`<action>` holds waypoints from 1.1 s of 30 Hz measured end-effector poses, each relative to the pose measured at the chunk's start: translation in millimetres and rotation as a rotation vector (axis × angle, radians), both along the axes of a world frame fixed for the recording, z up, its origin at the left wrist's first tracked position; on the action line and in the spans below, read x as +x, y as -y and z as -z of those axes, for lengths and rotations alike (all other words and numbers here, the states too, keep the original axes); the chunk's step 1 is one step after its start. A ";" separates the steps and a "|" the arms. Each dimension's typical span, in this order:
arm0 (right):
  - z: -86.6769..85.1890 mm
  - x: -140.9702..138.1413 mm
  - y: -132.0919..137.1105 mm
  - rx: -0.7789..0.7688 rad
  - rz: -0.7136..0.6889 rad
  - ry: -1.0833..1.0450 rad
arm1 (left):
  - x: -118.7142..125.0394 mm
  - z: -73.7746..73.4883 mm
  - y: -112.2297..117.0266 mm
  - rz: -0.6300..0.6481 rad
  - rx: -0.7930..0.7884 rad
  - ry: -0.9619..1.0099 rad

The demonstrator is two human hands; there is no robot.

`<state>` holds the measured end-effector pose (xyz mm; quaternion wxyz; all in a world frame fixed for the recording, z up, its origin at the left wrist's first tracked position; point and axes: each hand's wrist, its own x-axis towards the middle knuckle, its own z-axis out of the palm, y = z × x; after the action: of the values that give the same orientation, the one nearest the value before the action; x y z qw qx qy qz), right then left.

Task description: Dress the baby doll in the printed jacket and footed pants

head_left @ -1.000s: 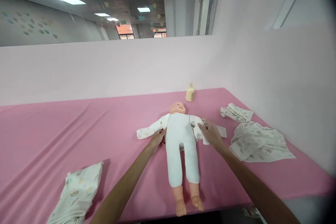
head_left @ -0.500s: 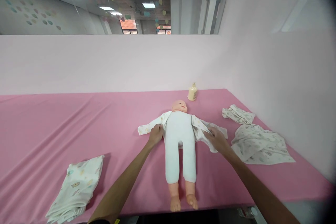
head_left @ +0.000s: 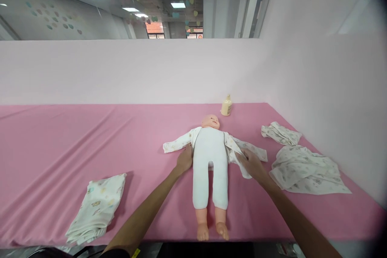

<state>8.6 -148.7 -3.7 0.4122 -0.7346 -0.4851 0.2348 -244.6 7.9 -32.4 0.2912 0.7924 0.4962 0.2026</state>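
A baby doll (head_left: 211,157) lies on its back on the pink sheet, its head turned to the right. An open, patterned white baby shirt (head_left: 179,142) is spread under it, with both sleeves stretched out to the sides. My left hand (head_left: 184,159) is closed at the shirt's edge against the doll's left-of-view side; its fingertips are partly hidden there. On the other side, my right hand (head_left: 253,164) pinches the shirt's loose front panel, which hangs down beside the doll's hip.
A folded patterned cloth (head_left: 97,207) lies at the front left. Crumpled patterned clothing (head_left: 308,170) and a smaller bunched garment (head_left: 281,133) lie near the right wall. A cream pump bottle (head_left: 226,106) stands beyond the doll's head. The pink sheet (head_left: 69,149) ends at the front edge.
My left hand has moved in tighter against the doll's side, its fingers now more hidden. My right hand keeps its hold on the shirt panel. The whole view has shifted slightly.
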 end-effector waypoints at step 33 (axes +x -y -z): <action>-45.1 6.5 -80.4 -0.093 0.001 0.637 | 12.4 -81.4 21.4 0.195 0.106 0.292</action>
<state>15.1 -68.4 41.3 0.2056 -0.7896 -0.5780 0.0146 -232.2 -13.5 49.0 0.3362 0.8132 0.3582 0.3122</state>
